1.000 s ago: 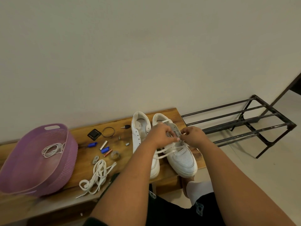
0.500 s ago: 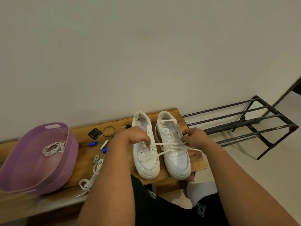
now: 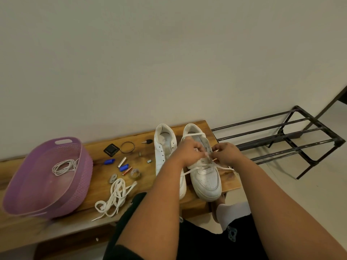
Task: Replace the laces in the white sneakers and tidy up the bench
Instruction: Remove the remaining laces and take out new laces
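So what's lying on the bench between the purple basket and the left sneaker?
In the head view, between the purple basket and the left sneaker: a loose white lace pile, two blue caps, batteries, tape roll, black square piece, ring, key.

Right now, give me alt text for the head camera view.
Both hands, left hand and right hand, pinch a white lace over the right-side white sneaker on a wooden bench. A loose lace pile, small clutter and a purple basket lie left.
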